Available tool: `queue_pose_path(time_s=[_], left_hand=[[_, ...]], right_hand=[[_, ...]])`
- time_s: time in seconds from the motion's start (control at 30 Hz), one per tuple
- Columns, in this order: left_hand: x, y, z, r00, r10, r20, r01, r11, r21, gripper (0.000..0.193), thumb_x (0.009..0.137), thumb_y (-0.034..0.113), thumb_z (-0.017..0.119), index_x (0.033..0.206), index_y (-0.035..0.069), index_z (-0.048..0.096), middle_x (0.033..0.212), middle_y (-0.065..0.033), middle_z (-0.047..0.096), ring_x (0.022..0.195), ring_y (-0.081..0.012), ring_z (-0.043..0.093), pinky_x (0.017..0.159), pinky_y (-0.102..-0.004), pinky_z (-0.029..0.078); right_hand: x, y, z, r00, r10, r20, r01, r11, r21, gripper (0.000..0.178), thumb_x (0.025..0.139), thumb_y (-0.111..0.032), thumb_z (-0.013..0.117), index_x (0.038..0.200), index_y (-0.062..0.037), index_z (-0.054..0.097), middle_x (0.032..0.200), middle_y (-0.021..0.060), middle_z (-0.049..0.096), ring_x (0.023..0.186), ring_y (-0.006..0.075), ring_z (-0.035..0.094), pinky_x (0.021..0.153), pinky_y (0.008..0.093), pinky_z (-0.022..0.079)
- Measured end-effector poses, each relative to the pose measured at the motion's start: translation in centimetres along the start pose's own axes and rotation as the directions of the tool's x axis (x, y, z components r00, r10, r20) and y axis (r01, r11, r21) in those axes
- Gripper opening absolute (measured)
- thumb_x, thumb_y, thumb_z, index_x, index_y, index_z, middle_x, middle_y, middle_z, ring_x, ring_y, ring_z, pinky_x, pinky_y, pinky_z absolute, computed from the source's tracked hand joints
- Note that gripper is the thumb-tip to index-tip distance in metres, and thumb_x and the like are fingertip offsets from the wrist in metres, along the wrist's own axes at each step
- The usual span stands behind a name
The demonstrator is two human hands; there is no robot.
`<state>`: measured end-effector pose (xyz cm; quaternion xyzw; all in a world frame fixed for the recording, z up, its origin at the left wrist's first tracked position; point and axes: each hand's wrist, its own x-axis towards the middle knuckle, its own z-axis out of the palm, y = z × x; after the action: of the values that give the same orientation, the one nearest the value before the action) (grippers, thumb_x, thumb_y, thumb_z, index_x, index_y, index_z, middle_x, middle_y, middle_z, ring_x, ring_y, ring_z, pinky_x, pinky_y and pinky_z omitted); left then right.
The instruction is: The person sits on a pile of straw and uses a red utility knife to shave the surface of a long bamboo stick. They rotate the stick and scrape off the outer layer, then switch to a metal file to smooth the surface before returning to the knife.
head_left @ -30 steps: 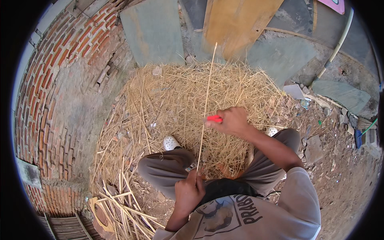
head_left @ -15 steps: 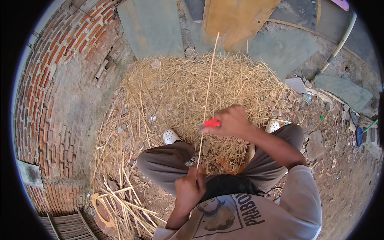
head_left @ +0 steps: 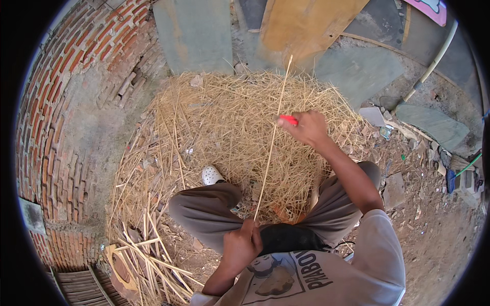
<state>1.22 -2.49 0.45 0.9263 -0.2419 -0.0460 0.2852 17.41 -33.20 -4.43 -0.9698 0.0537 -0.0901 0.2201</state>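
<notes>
A long, thin pale strip (head_left: 271,148) was held aslant in front of the body, its lower end at the lap and its far end raised over a heap of straw-like shavings (head_left: 219,117). The lower end was gripped by the left hand (head_left: 242,243), its fingers curled round it. A red tool (head_left: 289,120) was clasped in the right hand (head_left: 309,127), farther up beside the strip; whether the strip was touched by its tip could not be told. The two hands were held well apart. The heap was flanked by bent legs in brown trousers (head_left: 201,204), and a white shoe (head_left: 210,175) was seen near the left knee. Loose strips (head_left: 149,259) were piled at lower left, beyond which a brick wall (head_left: 48,153) was seen. Flat boards (head_left: 196,35) were placed beyond the heap.
</notes>
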Motion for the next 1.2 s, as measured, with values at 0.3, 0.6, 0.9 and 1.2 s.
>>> queue_pose_path(time_s=[0.3, 0.6, 0.9, 1.2], left_hand=[[3.0, -1.0, 0.3, 0.988, -0.155, 0.009, 0.135, 0.83, -0.541, 0.018, 0.099, 0.012, 0.047, 0.093, 0.0, 0.06, 0.057, -0.0045, 0.047, 0.052, -0.0067, 0.042, 0.049, -0.0279, 0.035], [3.4, 0.4, 0.9, 0.993, -0.101, -0.053, 0.075, 0.927, -0.368, 0.012, 0.096, 0.009, 0.051, 0.093, 0.001, 0.059, 0.055, -0.0127, 0.052, 0.045, -0.0224, 0.054, 0.045, -0.0359, 0.04], [2.6, -0.5, 0.5, 0.994, -0.043, -0.101, 0.04, 0.999, -0.033, 0.006, 0.092, 0.009, 0.056, 0.091, 0.004, 0.058, 0.049, -0.0167, 0.051, 0.046, -0.0365, 0.057, 0.042, -0.0448, 0.042], [2.5, -0.6, 0.4, 0.992, -0.062, -0.11, 0.058, 0.998, -0.036, 0.007, 0.092, 0.01, 0.056, 0.094, 0.003, 0.058, 0.049, -0.0169, 0.051, 0.046, -0.037, 0.058, 0.041, -0.0453, 0.043]], right_hand=[[-5.2, -5.4, 2.5, 0.797, -0.552, -0.244, 0.574, 0.818, 0.024, 0.071, 0.079, -0.079, 0.05, 0.054, -0.0128, 0.061, 0.041, -0.0001, 0.046, 0.033, 0.0167, 0.045, 0.034, 0.0346, 0.036], [-5.0, -4.6, 3.1, 0.931, -0.365, -0.005, 0.365, 0.93, 0.041, 0.071, 0.077, -0.077, 0.053, 0.057, -0.0104, 0.063, 0.045, 0.0076, 0.054, 0.04, 0.024, 0.057, 0.042, 0.0382, 0.045], [-4.8, -4.7, 2.8, 0.941, -0.331, -0.069, 0.333, 0.942, 0.032, 0.069, 0.076, -0.076, 0.058, 0.053, -0.0105, 0.06, 0.045, 0.0076, 0.053, 0.039, 0.0246, 0.055, 0.041, 0.0376, 0.043], [-3.4, -4.1, 2.9, 0.913, -0.388, -0.129, 0.395, 0.918, 0.032, 0.068, 0.072, -0.077, 0.06, 0.053, -0.0117, 0.057, 0.047, 0.0049, 0.054, 0.04, 0.0239, 0.054, 0.043, 0.0374, 0.043]])
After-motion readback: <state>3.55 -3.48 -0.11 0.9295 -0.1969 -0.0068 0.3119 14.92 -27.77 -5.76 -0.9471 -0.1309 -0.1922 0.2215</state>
